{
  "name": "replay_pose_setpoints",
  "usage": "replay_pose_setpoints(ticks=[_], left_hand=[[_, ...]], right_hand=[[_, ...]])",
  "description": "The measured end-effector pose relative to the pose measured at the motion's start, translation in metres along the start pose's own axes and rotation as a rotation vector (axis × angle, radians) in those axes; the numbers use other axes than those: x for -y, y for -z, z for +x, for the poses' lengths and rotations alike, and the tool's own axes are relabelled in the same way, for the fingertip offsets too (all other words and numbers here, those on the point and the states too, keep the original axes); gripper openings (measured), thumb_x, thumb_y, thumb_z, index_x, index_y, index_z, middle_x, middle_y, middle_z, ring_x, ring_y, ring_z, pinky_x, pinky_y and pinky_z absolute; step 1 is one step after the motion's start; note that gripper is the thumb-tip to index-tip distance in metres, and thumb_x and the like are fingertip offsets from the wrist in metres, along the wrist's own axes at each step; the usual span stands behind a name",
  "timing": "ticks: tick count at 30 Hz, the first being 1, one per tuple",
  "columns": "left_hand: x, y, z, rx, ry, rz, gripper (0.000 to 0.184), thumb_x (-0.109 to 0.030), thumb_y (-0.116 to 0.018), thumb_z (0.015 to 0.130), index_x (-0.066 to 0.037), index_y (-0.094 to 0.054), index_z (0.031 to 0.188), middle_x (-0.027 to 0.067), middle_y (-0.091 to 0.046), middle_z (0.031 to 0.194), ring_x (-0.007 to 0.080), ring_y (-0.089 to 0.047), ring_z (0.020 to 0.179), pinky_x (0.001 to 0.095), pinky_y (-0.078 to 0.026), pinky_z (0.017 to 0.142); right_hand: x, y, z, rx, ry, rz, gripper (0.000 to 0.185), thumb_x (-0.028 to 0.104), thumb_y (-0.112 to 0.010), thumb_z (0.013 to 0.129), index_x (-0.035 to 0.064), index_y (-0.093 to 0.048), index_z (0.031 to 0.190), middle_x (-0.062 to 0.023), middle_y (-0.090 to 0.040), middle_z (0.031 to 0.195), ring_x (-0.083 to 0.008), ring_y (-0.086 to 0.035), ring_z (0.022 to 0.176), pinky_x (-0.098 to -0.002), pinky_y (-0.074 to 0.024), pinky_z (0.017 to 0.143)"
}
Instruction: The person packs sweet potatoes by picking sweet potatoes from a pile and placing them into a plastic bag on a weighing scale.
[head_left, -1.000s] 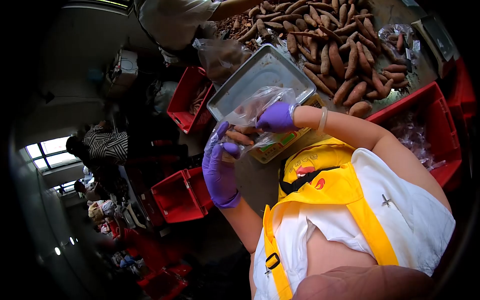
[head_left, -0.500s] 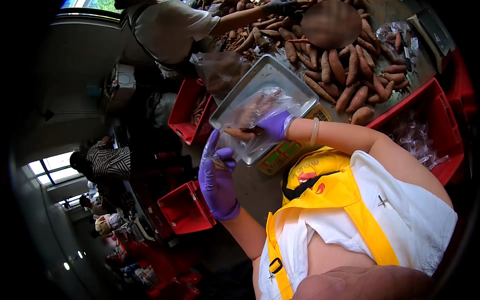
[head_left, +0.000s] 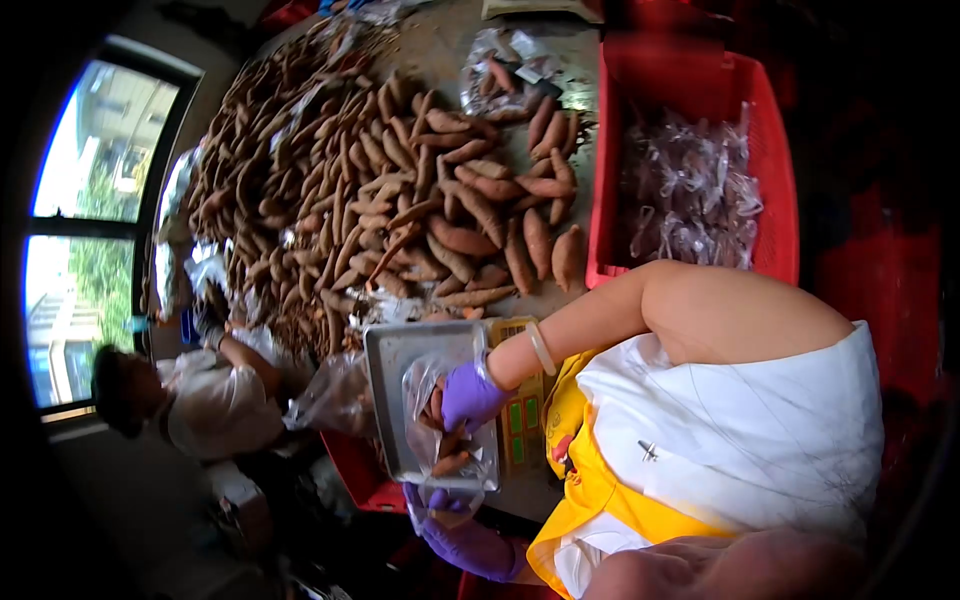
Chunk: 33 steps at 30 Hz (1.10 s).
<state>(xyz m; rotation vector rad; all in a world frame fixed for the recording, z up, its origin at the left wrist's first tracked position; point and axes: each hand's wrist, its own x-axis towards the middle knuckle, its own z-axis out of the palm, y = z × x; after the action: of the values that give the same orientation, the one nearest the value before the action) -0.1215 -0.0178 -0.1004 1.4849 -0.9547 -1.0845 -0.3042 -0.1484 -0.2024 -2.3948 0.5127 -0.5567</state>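
Note:
My right hand (head_left: pixel 472 396), in a purple glove, is closed around sweet potatoes (head_left: pixel 452 462) inside a clear plastic bag (head_left: pixel 418 385). The bag lies on the metal pan (head_left: pixel 385 350) of a yellow scale (head_left: pixel 535 385). Below it in view, my left hand (head_left: pixel 462 532), also purple-gloved, has its fingers bent at the bag's open edge and grips the film. Fingertips of the right hand are hidden by the potatoes and the bag.
A large heap of sweet potatoes (head_left: pixel 370 200) covers the table. A red crate (head_left: pixel 770 150) holds small clear bags. Another red crate (head_left: pixel 360 470) stands beside the scale. A co-worker (head_left: pixel 215 390) reaches toward the heap. Another clear bag (head_left: pixel 480 90) lies at the table's far side.
My head has turned, so the heap and the crate of bags show more fully. My right hand stays at the bag over the pan. My left hand remains at the bag's edge.

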Motion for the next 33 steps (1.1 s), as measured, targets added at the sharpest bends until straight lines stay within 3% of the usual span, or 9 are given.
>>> replay_pose_setpoints(ticks=[5,11,15,20,22,26,28,31,33], left_hand=[[0.005,-0.015,0.018,0.075,-0.002,0.080,0.065,-0.045,-0.047,0.097,0.000,-0.042,0.143,0.0102,-0.060,0.101,0.0138,-0.052,0.084,0.0252,-0.042,0.076],[0.005,-0.022,0.025,0.110,-0.011,0.130,0.064,-0.044,-0.048,0.097,0.001,-0.043,0.142,0.0105,-0.060,0.102,0.0139,-0.053,0.084,0.0254,-0.042,0.076],[0.002,-0.020,0.026,0.118,-0.022,0.141,0.064,-0.044,-0.048,0.096,0.001,-0.043,0.142,0.0107,-0.060,0.102,0.0140,-0.053,0.084,0.0255,-0.043,0.076],[-0.004,-0.007,0.016,0.083,-0.037,0.104,0.063,-0.043,-0.048,0.096,0.001,-0.044,0.141,0.0109,-0.061,0.102,0.0140,-0.053,0.085,0.0256,-0.043,0.076],[-0.007,0.000,0.011,0.055,-0.048,0.080,0.062,-0.042,-0.048,0.096,0.001,-0.044,0.141,0.0110,-0.061,0.103,0.0141,-0.053,0.085,0.0257,-0.043,0.076],[-0.010,0.012,0.001,0.014,-0.052,0.044,0.062,-0.042,-0.048,0.096,0.001,-0.045,0.141,0.0111,-0.061,0.103,0.0141,-0.054,0.085,0.0258,-0.043,0.076],[-0.009,0.018,-0.004,0.003,-0.046,0.025,0.061,-0.041,-0.049,0.096,0.001,-0.045,0.141,0.0112,-0.061,0.103,0.0142,-0.054,0.085,0.0258,-0.043,0.076],[-0.009,0.025,-0.006,-0.007,-0.042,0.022,0.061,-0.041,-0.049,0.096,0.001,-0.045,0.141,0.0113,-0.061,0.103,0.0142,-0.054,0.085,0.0259,-0.044,0.076],[-0.011,0.027,-0.002,-0.011,-0.035,0.020,0.061,-0.041,-0.049,0.096,0.001,-0.045,0.140,0.0114,-0.061,0.104,0.0143,-0.054,0.085,0.0259,-0.044,0.076]], right_hand=[[0.002,0.006,-0.014,-0.131,-0.080,0.133,0.020,0.028,-0.063,0.085,0.0113,-0.068,0.095,-0.0111,-0.067,0.093,-0.0339,-0.064,0.087,-0.0436,-0.0508,0.075],[0.001,0.010,-0.043,-0.181,-0.190,0.002,0.019,0.028,-0.061,0.086,0.0111,-0.067,0.091,-0.0130,-0.068,0.083,-0.0352,-0.066,0.078,-0.0453,-0.0513,0.068],[0.008,0.010,-0.052,-0.131,-0.192,-0.088,0.019,0.028,-0.059,0.087,0.0111,-0.067,0.092,-0.0133,-0.067,0.079,-0.0355,-0.065,0.074,-0.0458,-0.0509,0.065],[0.009,0.017,-0.069,-0.280,-0.138,-0.020,0.019,0.027,-0.059,0.088,0.0105,-0.066,0.092,-0.0120,-0.066,0.078,-0.0348,-0.064,0.073,-0.0455,-0.0489,0.063],[0.002,0.021,-0.076,-0.409,-0.057,0.006,0.016,0.025,-0.059,0.089,0.0108,-0.066,0.091,-0.0116,-0.066,0.081,-0.0333,-0.064,0.074,-0.0443,-0.0488,0.064],[-0.010,0.056,-0.095,-0.522,-0.154,-0.013,0.022,0.026,-0.062,0.091,0.0121,-0.071,0.105,-0.0125,-0.069,0.088,-0.0322,-0.065,0.081,-0.0408,-0.0515,0.072],[-0.031,0.067,-0.102,-0.640,-0.220,-0.070,0.021,0.025,-0.062,0.090,0.0093,-0.071,0.100,-0.0145,-0.068,0.086,-0.0327,-0.065,0.081,-0.0402,-0.0522,0.074],[-0.056,0.091,-0.114,-0.584,-0.333,-0.208,0.029,0.022,-0.061,0.089,0.0093,-0.066,0.115,-0.0166,-0.068,0.083,-0.0329,-0.066,0.081,-0.0406,-0.0530,0.074],[-0.071,0.101,-0.119,-0.369,-0.843,-0.545,0.049,0.019,-0.059,0.087,0.0117,-0.051,0.134,-0.0166,-0.068,0.082,-0.0318,-0.068,0.082,-0.0416,-0.0533,0.076]])
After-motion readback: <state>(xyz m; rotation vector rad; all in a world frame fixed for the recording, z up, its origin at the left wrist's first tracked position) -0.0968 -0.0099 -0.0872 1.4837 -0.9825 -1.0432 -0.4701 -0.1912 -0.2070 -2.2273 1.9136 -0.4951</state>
